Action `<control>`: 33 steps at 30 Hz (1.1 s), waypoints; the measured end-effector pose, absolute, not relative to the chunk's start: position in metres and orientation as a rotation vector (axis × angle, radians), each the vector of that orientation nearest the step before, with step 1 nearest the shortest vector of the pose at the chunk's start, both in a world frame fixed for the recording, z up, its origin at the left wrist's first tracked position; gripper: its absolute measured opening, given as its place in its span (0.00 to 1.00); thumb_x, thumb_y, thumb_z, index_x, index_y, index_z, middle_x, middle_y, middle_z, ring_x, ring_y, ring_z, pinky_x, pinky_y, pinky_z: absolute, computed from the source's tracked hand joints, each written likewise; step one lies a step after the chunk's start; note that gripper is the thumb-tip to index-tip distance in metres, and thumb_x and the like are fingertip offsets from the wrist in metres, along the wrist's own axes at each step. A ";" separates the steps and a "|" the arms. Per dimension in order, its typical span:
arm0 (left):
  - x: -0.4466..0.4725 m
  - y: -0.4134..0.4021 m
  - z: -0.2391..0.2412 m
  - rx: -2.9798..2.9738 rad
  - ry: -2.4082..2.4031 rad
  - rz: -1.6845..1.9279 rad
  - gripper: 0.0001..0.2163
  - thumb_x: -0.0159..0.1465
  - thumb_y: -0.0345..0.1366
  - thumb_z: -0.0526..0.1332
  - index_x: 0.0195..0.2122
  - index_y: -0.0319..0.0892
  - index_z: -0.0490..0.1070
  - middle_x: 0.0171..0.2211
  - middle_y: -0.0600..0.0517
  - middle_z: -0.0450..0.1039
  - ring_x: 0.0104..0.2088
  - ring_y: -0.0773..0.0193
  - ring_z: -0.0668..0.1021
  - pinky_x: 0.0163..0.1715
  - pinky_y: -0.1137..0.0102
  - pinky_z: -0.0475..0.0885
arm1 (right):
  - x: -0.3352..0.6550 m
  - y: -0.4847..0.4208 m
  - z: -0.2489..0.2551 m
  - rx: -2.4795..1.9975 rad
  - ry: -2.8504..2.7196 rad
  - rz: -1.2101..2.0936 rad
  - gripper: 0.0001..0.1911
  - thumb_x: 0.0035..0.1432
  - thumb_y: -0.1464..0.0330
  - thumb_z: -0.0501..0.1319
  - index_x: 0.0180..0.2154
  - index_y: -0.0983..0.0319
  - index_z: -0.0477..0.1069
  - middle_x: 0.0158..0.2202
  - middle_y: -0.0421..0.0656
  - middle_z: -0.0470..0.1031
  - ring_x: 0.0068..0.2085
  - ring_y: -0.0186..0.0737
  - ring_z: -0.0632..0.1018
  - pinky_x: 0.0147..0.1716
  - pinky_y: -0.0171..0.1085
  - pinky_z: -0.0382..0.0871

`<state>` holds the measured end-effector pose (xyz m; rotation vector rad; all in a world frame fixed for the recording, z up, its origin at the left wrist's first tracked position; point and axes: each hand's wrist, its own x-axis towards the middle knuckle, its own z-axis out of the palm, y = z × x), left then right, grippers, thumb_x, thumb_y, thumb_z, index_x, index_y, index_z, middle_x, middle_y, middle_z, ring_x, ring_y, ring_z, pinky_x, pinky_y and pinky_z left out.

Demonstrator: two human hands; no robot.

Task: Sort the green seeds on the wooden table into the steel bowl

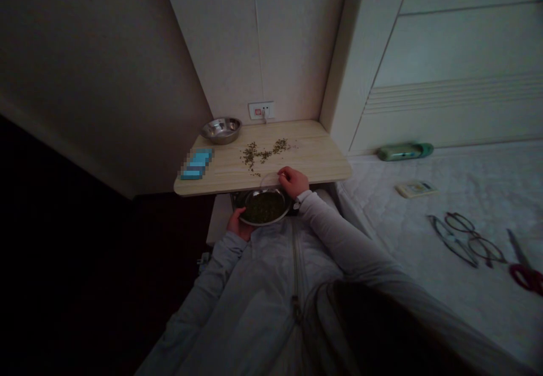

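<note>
My left hand (240, 224) grips the left rim of a metal bowl (278, 217), fingers beneath it and thumb at the edge. The bowl sits against my body just below the table's front edge, with a mass of dark green grains (265, 207) inside. My right hand (293, 181) is above the bowl's far right side, at the table edge, its fingers pinched together. A faint, pale curved thing (268, 179) shows beside those fingertips; its kind is unclear. Beyond the hand, small greenish grains (250, 154) lie scattered in patches on the wooden table (314, 161).
A second metal bowl (221, 131) stands at the table's back left, with a blurred blue object (196, 164) in front. A wall socket (262, 110) holds a plug. On the bed (407, 234) at right lie a green case (404, 151), a small pale box (416, 189), glasses (486, 247) and red-handled scissors (526, 277).
</note>
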<state>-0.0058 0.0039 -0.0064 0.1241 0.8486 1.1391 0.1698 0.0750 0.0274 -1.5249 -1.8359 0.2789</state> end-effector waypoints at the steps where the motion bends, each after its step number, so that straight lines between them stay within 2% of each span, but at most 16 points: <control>1: -0.006 0.004 -0.007 0.123 0.847 1.137 0.13 0.51 0.31 0.50 0.38 0.37 0.66 0.27 0.49 0.73 0.39 0.58 0.72 0.38 0.62 0.66 | 0.169 0.075 0.027 -1.525 -1.824 0.294 0.11 0.46 0.66 0.50 0.31 0.60 0.67 0.23 0.38 0.68 0.26 0.33 0.67 0.26 0.31 0.55; 6: -0.006 0.002 -0.006 0.133 0.827 1.132 0.15 0.50 0.29 0.51 0.40 0.34 0.65 0.28 0.48 0.73 0.38 0.57 0.72 0.38 0.62 0.66 | 0.171 0.082 0.029 -1.470 -1.673 0.543 0.09 0.44 0.65 0.50 0.27 0.60 0.66 0.20 0.36 0.66 0.24 0.31 0.66 0.26 0.31 0.57; 9: -0.007 0.002 -0.006 0.115 0.822 1.123 0.16 0.50 0.29 0.51 0.41 0.32 0.64 0.28 0.47 0.74 0.37 0.57 0.73 0.38 0.62 0.66 | 0.176 0.092 0.035 -1.345 -1.474 0.817 0.08 0.43 0.65 0.49 0.23 0.62 0.63 0.17 0.35 0.64 0.22 0.30 0.66 0.25 0.30 0.58; 12: -0.008 0.002 -0.007 0.114 0.808 1.119 0.17 0.50 0.29 0.51 0.42 0.33 0.63 0.29 0.46 0.74 0.37 0.57 0.73 0.37 0.62 0.67 | 0.178 0.107 0.041 -1.325 -1.332 0.942 0.08 0.42 0.65 0.48 0.20 0.63 0.60 0.17 0.36 0.65 0.21 0.29 0.65 0.24 0.30 0.59; 21: -0.005 0.001 -0.004 0.106 0.806 1.121 0.18 0.50 0.29 0.51 0.42 0.34 0.64 0.31 0.46 0.73 0.36 0.57 0.73 0.36 0.62 0.67 | 0.158 0.133 0.034 -1.455 -1.437 0.712 0.07 0.44 0.67 0.48 0.23 0.62 0.62 0.20 0.37 0.68 0.24 0.31 0.68 0.29 0.32 0.61; 33: -0.010 0.004 -0.012 0.131 0.803 1.123 0.18 0.49 0.29 0.52 0.42 0.32 0.63 0.28 0.46 0.74 0.37 0.57 0.73 0.36 0.62 0.67 | 0.161 0.125 0.035 -1.460 -1.582 0.663 0.08 0.43 0.68 0.49 0.27 0.62 0.64 0.20 0.36 0.68 0.26 0.31 0.69 0.29 0.32 0.61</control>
